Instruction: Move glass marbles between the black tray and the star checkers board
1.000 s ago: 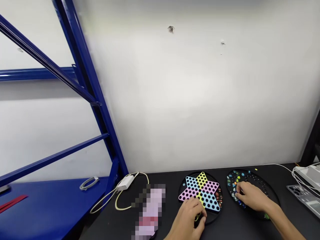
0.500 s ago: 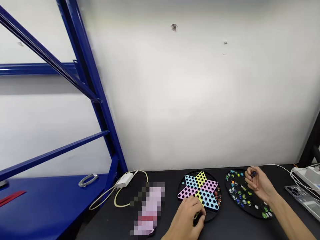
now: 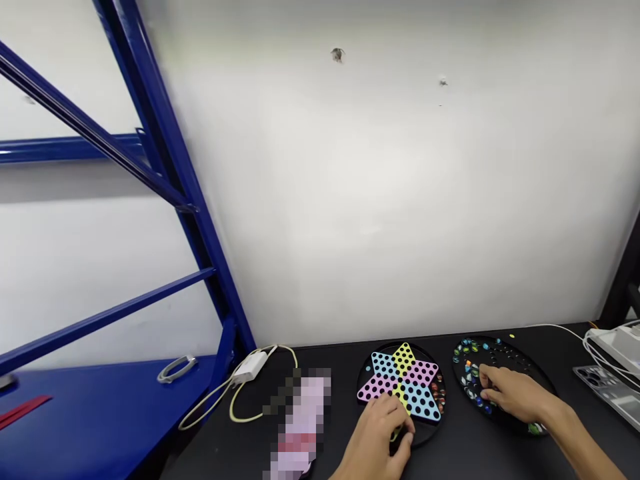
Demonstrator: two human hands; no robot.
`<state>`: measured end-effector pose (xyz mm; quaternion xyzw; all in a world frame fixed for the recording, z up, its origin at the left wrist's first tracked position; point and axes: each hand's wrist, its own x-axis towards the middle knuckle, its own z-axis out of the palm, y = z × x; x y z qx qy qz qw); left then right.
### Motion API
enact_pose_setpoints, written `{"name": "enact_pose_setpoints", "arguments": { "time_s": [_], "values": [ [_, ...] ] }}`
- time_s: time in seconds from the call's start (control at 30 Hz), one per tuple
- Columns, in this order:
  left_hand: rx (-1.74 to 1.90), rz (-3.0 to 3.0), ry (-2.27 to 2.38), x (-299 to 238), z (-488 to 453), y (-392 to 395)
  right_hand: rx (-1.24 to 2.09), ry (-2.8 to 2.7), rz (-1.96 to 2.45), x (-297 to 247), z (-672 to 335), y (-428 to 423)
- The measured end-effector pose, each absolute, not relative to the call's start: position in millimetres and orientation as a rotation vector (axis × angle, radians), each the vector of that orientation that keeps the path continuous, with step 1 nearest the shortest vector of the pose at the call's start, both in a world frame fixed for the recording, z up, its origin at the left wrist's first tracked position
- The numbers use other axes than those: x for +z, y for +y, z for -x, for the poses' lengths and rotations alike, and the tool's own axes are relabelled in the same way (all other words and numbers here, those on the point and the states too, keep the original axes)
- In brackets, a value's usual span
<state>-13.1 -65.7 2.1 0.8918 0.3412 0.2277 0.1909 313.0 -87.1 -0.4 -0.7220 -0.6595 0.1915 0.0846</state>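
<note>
A round black game board (image 3: 429,435) with a star of yellow, pink and blue holed fields lies on the black table. My left hand (image 3: 380,433) rests curled on its near edge, fingers closed over the rim. To the right lies a black round tray (image 3: 520,363) holding several coloured marbles (image 3: 467,373). My right hand (image 3: 513,395) lies in that tray with fingers bent down among the marbles; what the fingertips hold is hidden.
A white charger with a coiled cable (image 3: 249,368) lies left of the board, beside a blurred pink object (image 3: 303,427). A blue metal rack (image 3: 150,167) stands at the left. A white power strip (image 3: 620,341) and a grey device (image 3: 607,390) sit at the far right.
My right hand, raised above the tray's far right half a second ago with a dark marble, has come back down into the marbles. My left hand has stayed on the board's edge.
</note>
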Motion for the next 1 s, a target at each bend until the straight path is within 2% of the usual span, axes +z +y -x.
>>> {"name": "enact_pose_setpoints", "arguments": {
  "time_s": [0.2,0.4,0.5,0.6,0.7,0.8,1.0],
  "values": [
    [0.663,-2.502,0.948,2.8,13.5,-66.6,0.651,-1.902,1.991,-1.0,-311.5,-82.3],
    [0.633,-2.532,0.944,0.0,14.3,-64.4,1.219,-1.066,1.285,10.2,-311.4,-70.3],
    [0.636,-2.538,0.942,-0.6,14.2,-64.0,1.250,-0.897,1.166,10.6,-311.4,-65.6],
    [0.645,-2.519,0.951,1.1,13.8,-65.0,1.064,-1.147,1.421,7.5,-311.0,-66.3],
    [0.641,-2.507,0.960,1.4,13.8,-65.3,0.715,-1.602,1.754,1.6,-307.5,-73.0],
    [0.631,-2.527,0.942,-3.0,14.9,-62.2,0.424,-1.824,2.019,-10.7,-298.9,-80.2],
    [0.582,-2.613,0.890,-17.0,18.6,-50.2,-0.009,-1.985,2.118,-47.7,-278.5,-80.0]
  ]
}}
